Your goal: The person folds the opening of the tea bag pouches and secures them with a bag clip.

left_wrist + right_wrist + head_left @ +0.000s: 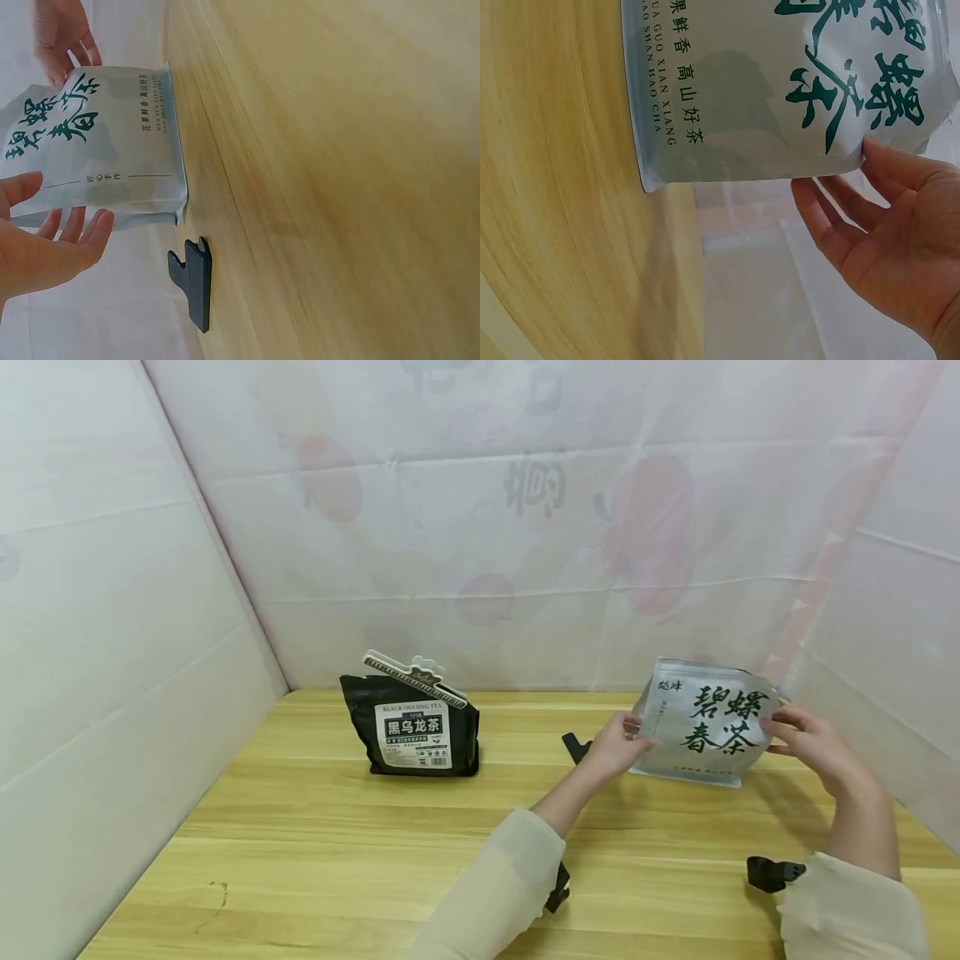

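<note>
Wooden table [315, 827] within white sheeted walls [112, 610]; silver pouch [705, 722] upright between open left hand [617, 745] and open right hand [806, 743].

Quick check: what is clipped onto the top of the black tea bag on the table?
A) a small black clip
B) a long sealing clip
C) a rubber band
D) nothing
B: a long sealing clip sits across the folded top of the black tea bag, while the small black clip lies apart on the table.
</note>
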`<action>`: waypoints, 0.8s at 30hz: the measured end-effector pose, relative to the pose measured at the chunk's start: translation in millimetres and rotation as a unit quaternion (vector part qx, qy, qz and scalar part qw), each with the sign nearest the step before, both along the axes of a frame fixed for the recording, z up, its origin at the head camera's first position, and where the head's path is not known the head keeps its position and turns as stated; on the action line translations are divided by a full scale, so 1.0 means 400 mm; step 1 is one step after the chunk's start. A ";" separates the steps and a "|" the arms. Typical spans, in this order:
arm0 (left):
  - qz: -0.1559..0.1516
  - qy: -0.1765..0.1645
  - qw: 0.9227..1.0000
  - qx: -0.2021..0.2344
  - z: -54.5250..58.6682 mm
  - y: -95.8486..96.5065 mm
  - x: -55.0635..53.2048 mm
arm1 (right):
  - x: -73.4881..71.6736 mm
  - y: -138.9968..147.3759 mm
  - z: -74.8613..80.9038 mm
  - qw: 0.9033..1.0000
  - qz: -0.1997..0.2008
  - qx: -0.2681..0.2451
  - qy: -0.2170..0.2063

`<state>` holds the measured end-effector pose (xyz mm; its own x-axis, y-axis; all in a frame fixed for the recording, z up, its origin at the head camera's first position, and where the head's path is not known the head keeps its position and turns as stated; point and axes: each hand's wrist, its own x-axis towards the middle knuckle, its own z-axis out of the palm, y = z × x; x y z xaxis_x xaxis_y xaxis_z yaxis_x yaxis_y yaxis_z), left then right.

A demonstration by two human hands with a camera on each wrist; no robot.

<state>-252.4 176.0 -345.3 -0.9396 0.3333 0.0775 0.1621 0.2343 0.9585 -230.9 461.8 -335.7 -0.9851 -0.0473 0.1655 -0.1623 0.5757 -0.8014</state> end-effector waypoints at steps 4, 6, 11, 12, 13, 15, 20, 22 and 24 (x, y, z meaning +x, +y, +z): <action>0.001 0.006 1.000 -0.008 0.002 -0.002 0.000 | -0.041 0.049 -0.040 0.999 0.033 -0.042 0.008; 0.003 0.009 1.000 -0.011 0.002 -0.002 -0.001 | -0.052 0.061 -0.052 0.996 0.048 -0.069 0.014; 0.005 0.017 1.000 -0.025 0.003 0.000 -0.003 | -0.025 0.009 -0.023 0.999 0.040 -0.021 -0.007; 0.005 0.019 0.999 -0.028 0.002 0.000 -0.002 | -0.014 -0.008 -0.012 0.999 0.030 0.006 -0.017; 0.004 0.021 0.999 -0.030 0.002 0.002 -0.002 | -0.006 -0.019 -0.003 0.999 0.029 0.019 -0.027; 0.002 0.024 0.999 -0.028 0.000 0.007 -0.002 | 0.005 -0.035 0.012 0.998 0.024 0.036 -0.047; -0.005 0.023 1.000 -0.002 -0.003 0.023 0.000 | 0.015 -0.051 0.022 0.996 0.026 0.041 -0.074; -0.003 0.023 1.000 0.004 -0.004 0.026 0.002 | 0.015 -0.056 0.018 0.997 0.026 0.033 -0.060; 0.005 0.024 1.000 0.003 -0.006 0.027 0.003 | 0.015 -0.062 0.012 0.998 0.024 0.028 -0.041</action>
